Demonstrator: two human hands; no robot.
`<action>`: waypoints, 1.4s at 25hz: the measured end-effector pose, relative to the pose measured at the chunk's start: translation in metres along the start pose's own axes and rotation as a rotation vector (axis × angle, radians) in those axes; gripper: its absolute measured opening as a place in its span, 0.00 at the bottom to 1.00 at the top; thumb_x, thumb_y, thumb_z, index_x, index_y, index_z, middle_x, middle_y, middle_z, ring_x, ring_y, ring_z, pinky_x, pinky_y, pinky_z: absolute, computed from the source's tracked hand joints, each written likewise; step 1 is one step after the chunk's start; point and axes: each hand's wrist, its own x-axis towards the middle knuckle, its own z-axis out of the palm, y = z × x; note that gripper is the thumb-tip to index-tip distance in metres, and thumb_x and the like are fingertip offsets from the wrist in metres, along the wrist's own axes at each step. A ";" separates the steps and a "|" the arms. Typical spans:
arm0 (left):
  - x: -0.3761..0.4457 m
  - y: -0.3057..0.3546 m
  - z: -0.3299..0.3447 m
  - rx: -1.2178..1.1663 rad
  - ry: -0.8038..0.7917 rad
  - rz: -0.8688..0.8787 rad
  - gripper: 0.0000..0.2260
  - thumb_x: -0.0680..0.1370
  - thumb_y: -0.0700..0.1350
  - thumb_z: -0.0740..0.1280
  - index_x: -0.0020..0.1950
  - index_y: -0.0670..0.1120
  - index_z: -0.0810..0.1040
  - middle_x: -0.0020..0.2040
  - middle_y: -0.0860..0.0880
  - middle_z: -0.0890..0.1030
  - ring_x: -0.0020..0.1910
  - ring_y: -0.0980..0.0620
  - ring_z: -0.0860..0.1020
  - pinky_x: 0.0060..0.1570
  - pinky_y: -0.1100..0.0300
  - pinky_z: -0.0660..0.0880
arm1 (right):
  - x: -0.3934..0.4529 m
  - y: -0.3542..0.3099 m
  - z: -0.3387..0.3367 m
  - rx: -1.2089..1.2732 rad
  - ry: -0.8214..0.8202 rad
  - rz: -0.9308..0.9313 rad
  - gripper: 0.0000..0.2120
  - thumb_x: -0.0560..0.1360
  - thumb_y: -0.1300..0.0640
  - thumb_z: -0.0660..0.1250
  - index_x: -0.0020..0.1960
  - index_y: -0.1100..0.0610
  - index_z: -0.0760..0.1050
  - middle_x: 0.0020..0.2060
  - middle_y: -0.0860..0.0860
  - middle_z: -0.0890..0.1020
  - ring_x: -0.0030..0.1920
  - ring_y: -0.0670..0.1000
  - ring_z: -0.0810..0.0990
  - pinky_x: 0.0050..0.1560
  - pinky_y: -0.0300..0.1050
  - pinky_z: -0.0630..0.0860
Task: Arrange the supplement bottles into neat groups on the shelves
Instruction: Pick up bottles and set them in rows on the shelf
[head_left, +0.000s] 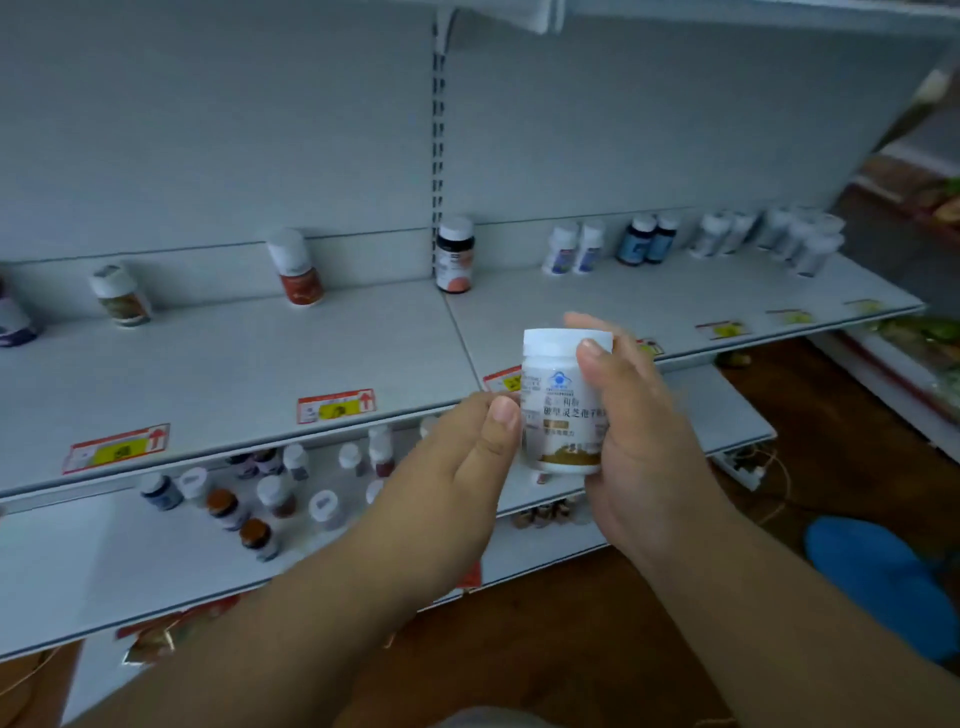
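- Grey shop shelving fills our view: the upper shelf (311, 358) carries scattered single bottles at far left and tidy clusters at far right (795, 239).
- We hold a white bottle (558, 405) upright, in front of the shelf's near edge.
- Our right hand (639, 431) wraps it, thumb by the cap.
- Our left hand (467, 452) pinches its left side.
- Below, the lower shelf (78, 561) bears a jumble of bottles (249, 499).

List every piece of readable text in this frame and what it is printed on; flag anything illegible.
White bottle held in both hands, right hand and left hand: "破壁灵芝孢子", cut off by the thumb; the smaller lines and blue logo are too blurred to read.
Red and yellow price tags on the shelf edge: blurred.
Labels on the bottles standing on the shelves: too small to read.
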 end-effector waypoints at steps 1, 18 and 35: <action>0.012 0.006 0.021 -0.003 -0.026 0.008 0.27 0.75 0.72 0.41 0.58 0.64 0.74 0.54 0.66 0.78 0.55 0.69 0.73 0.53 0.70 0.69 | 0.003 -0.008 -0.023 -0.041 0.024 -0.047 0.14 0.73 0.50 0.64 0.58 0.46 0.77 0.44 0.52 0.82 0.43 0.52 0.82 0.40 0.50 0.80; 0.265 0.068 0.189 0.130 -0.387 0.284 0.27 0.74 0.71 0.44 0.60 0.60 0.73 0.53 0.63 0.78 0.55 0.64 0.76 0.53 0.66 0.72 | 0.144 -0.084 -0.256 -0.476 0.361 -0.232 0.12 0.71 0.40 0.62 0.51 0.44 0.72 0.41 0.46 0.81 0.42 0.52 0.83 0.40 0.59 0.82; 0.456 0.118 0.384 0.256 -0.113 0.165 0.32 0.71 0.75 0.47 0.66 0.59 0.69 0.59 0.60 0.77 0.57 0.64 0.75 0.54 0.64 0.72 | 0.332 -0.144 -0.500 -0.581 0.018 -0.189 0.05 0.77 0.49 0.68 0.51 0.41 0.74 0.46 0.37 0.80 0.48 0.43 0.80 0.47 0.48 0.82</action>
